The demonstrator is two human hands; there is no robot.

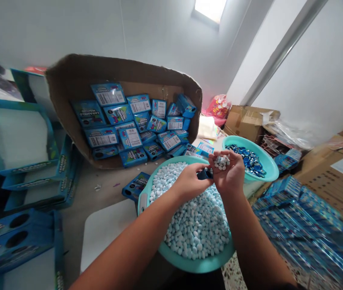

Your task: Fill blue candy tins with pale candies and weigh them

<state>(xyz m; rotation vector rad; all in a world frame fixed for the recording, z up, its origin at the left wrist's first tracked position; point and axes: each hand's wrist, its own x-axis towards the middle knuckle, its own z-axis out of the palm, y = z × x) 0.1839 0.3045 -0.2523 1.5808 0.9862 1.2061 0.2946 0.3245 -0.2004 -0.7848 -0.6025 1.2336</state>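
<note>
My left hand (193,180) is closed around a small dark blue container (204,174), which it partly hides. Beside it, my right hand (230,177) is turned palm up and cupped around a small pile of white candies (221,162). Both hands are over a turquoise basin (189,266) filled with pale blue and white candies (194,233). The container's mouth is close to my right palm; whether they touch I cannot tell. A second turquoise basin (269,167), beyond my right hand, holds many shiny blue pieces (246,159).
A large open carton (123,64) lies behind the basin with many blue printed boxes (131,138) inside. Blue trays (20,137) are stacked at left. A white board (108,225) lies left of the basin. Wrapped blue packs (304,217) and brown cartons (337,169) stand at right.
</note>
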